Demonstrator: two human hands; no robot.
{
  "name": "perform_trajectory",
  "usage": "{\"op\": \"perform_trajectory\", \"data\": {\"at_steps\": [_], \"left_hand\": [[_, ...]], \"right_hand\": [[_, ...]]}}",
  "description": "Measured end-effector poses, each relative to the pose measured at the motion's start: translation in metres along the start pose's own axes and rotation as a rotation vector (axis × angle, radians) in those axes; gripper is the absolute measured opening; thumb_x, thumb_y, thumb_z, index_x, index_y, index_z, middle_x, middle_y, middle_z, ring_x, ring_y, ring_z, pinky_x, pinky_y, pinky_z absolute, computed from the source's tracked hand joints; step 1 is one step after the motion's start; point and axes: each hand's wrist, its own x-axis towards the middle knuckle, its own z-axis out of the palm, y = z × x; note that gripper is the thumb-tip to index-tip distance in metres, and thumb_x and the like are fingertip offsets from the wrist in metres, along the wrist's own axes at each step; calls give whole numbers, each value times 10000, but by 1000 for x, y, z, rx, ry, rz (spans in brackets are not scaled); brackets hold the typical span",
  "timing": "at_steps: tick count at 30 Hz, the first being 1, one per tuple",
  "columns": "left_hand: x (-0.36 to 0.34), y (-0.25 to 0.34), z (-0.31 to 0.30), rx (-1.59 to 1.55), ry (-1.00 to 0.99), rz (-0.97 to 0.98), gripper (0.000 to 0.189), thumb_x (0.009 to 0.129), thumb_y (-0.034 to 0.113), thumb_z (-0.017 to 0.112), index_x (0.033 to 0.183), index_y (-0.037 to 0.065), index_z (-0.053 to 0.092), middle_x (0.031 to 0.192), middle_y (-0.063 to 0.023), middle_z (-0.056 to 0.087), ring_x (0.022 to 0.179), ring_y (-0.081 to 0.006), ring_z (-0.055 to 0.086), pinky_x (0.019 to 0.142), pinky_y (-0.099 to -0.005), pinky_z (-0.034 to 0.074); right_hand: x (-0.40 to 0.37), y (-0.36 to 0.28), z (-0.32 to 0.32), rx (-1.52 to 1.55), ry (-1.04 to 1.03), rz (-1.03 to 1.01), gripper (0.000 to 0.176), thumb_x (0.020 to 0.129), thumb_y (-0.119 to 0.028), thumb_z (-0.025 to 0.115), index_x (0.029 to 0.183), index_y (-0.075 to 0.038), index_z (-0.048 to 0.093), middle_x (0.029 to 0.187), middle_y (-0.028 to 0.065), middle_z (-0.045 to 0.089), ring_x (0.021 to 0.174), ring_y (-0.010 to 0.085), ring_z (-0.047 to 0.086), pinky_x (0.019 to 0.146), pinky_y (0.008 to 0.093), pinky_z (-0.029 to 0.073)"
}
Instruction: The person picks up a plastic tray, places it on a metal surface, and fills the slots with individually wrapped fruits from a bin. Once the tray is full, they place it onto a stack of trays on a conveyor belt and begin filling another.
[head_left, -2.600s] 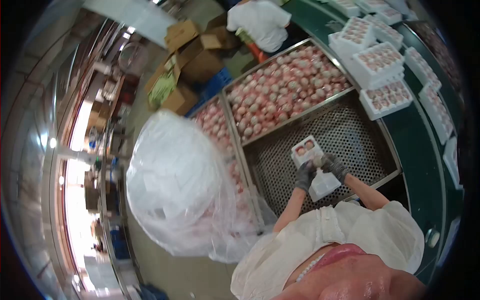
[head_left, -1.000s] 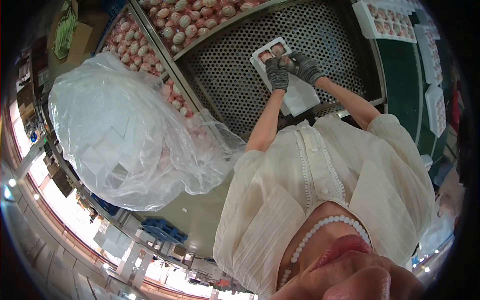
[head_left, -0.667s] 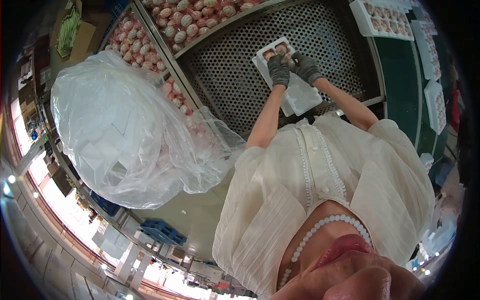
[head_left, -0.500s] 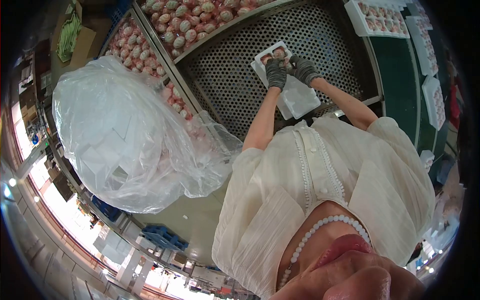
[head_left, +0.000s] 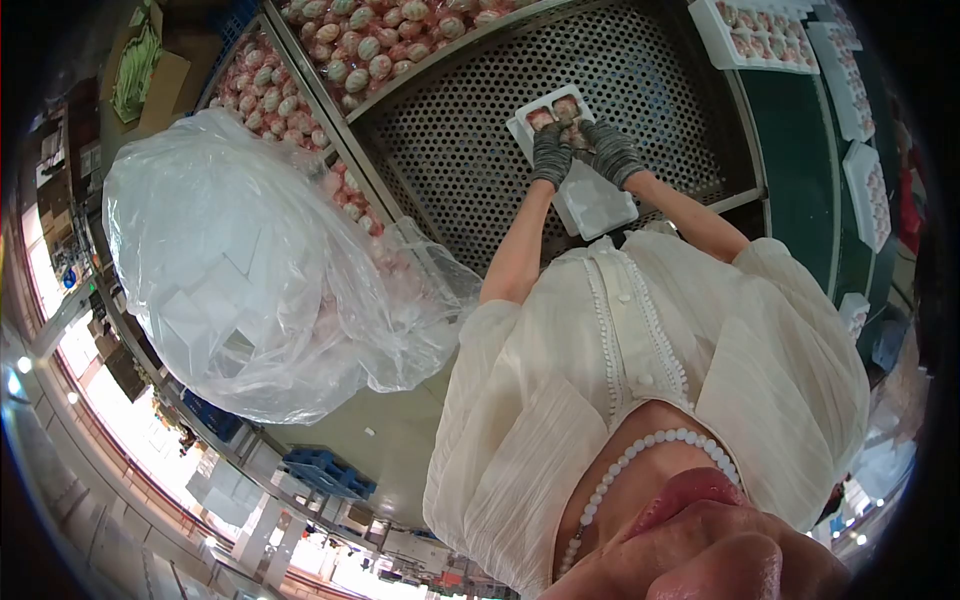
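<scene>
A white foam tray (head_left: 519,131) lies on the perforated metal table, its cells holding several round red-and-white wrapped pieces (head_left: 566,106). Over the tray's near end is my left hand (head_left: 551,158), in a grey striped glove, fingers curled down onto a wrapped piece. My right hand (head_left: 612,152), gloved the same way, comes in from the right with its fingers bent around a piece in the same area. The gloves partly hide these pieces. Beneath my wrists, another white foam tray (head_left: 600,203) shows no pieces in its visible part.
Bins of wrapped pieces (head_left: 380,45) stand beyond and left of the metal table (head_left: 440,130). A big clear plastic bag (head_left: 230,280) of white trays bulges at the left. Along the right, filled trays (head_left: 760,45) sit on a green conveyor belt (head_left: 800,160).
Both hands have shifted slightly nearer my body, and the right hand has closed in toward the left. More of the wrapped pieces in the tray now shows.
</scene>
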Motion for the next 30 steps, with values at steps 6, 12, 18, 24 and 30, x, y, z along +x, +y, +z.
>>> {"op": "perform_trajectory", "data": {"at_steps": [6, 12, 18, 24, 30], "left_hand": [[-4, -18, 27, 242, 11, 131, 255, 702, 40, 388, 935, 41, 492, 864, -167, 501, 837, -313, 459, 749, -363, 362], [-6, -33, 39, 337, -36, 163, 285, 710, 51, 381, 981, 54, 471, 930, -152, 492, 878, -305, 455, 788, -364, 346], [-26, -7, 32, 229, 50, 142, 316, 720, 55, 386, 1031, 45, 442, 985, -185, 465, 930, -316, 426, 818, -372, 327], [-42, 0, 43, 311, 177, 126, 274, 724, 80, 413, 982, 10, 474, 982, -182, 465, 949, -330, 407, 844, -377, 308], [-40, -39, 40, 391, 126, 211, 281, 712, 104, 436, 976, 19, 482, 978, -173, 472, 948, -312, 417, 843, -377, 314]], "right_hand": [[10, 7, 0, 77, -181, 158, 473, 623, -382, 566, 922, -27, 471, 741, 167, 538, 691, 295, 527, 608, 379, 411], [20, 20, -2, 130, -249, 197, 464, 615, -418, 546, 840, -16, 490, 701, 176, 546, 663, 298, 535, 582, 355, 415], [14, 14, 9, 101, -126, 303, 502, 629, -430, 522, 881, 1, 471, 758, 189, 543, 710, 317, 531, 615, 369, 420], [28, 7, -3, -42, -171, 230, 455, 657, -409, 495, 848, 4, 483, 760, 175, 547, 713, 310, 534, 604, 374, 423], [38, 2, -12, -159, -392, 57, 373, 674, -347, 482, 788, 7, 521, 707, 166, 560, 659, 293, 549, 576, 381, 428]]}}
